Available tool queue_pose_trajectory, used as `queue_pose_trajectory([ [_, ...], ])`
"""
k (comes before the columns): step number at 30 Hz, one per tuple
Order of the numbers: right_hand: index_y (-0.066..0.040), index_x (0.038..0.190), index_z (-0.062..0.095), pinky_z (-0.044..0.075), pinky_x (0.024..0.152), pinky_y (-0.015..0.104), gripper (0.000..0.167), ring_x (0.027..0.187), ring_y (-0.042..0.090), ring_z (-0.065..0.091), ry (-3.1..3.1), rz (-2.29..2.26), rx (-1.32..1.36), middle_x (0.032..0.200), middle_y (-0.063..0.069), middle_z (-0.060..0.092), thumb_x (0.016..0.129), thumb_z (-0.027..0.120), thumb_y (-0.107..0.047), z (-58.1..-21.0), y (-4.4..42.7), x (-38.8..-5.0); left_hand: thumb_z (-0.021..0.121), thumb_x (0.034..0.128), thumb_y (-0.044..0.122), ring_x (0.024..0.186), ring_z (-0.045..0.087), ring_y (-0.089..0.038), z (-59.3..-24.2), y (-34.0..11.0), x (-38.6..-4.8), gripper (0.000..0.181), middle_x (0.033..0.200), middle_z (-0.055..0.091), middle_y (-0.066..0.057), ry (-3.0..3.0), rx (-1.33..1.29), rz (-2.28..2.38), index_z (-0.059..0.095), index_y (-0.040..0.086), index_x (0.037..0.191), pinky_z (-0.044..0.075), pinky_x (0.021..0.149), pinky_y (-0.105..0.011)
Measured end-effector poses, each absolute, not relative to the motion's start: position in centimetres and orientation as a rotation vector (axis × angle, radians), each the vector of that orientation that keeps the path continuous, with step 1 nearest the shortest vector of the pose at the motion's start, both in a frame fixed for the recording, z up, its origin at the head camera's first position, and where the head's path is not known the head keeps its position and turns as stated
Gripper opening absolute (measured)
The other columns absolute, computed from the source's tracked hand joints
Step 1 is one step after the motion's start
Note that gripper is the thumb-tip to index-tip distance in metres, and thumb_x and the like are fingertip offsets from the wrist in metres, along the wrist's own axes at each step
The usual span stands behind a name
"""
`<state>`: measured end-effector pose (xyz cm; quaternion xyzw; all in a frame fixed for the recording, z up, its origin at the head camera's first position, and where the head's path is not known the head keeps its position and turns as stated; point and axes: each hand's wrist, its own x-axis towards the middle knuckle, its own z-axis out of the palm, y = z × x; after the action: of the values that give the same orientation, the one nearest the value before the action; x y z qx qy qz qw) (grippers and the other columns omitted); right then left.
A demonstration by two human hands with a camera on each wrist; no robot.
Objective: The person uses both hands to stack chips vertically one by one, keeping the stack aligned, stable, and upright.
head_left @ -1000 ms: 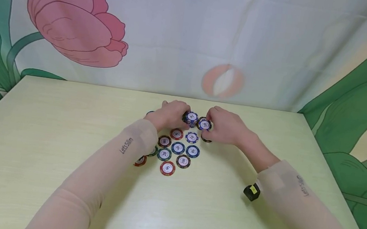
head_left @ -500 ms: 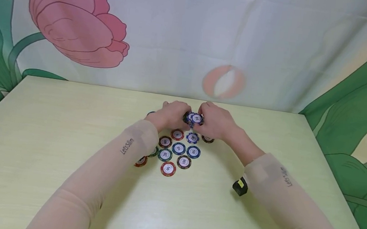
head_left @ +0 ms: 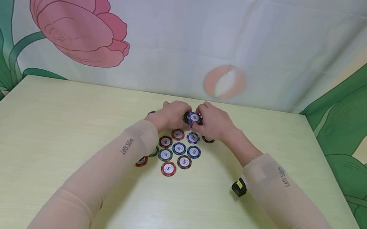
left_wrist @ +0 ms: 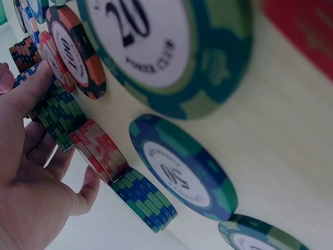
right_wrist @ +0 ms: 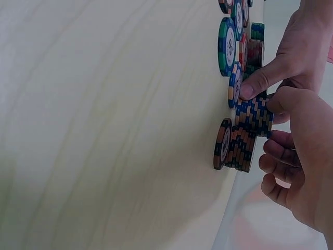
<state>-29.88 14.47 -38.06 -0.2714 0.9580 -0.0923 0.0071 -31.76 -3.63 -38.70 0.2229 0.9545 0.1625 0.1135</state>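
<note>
My right hand pinches a blue poker chip between thumb and fingers, on top of a blue chip stack. From the other side my left hand holds the same stack, its thumb low against the side and its fingers partly hidden behind. Right beside it stands a black-and-orange chip stack, a single chip leaning or lying before it. In the left wrist view a green stack, a red stack and a blue-green stack line up by my left hand.
Several single chips lie flat in front of the stacks, among them a red chip, a black chip and a green chip. A small black box sits at my right sleeve. A printed curtain hangs behind the table.
My right hand has moved left, carrying a blue chip from above the black-and-orange stack onto the blue stack, where it now lines up. The left hand has stayed in place.
</note>
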Motion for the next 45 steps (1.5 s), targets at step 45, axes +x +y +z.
queue_pose_trajectory([
  [45,-0.004,0.106,0.065,0.052,0.079,0.04,0.032,0.091,0.024,0.06,3.028,-0.374,-0.753,0.103,0.007,0.063,0.1,0.063,-0.036,-38.8,18.8,-28.9,0.078,0.0938,0.032,0.118,0.057,-0.024,-38.9,-3.7,-31.7,0.049,0.128,0.066,-0.007,2.775,0.671,0.482,0.063,0.009,0.134,0.029,0.111,-0.061],
])
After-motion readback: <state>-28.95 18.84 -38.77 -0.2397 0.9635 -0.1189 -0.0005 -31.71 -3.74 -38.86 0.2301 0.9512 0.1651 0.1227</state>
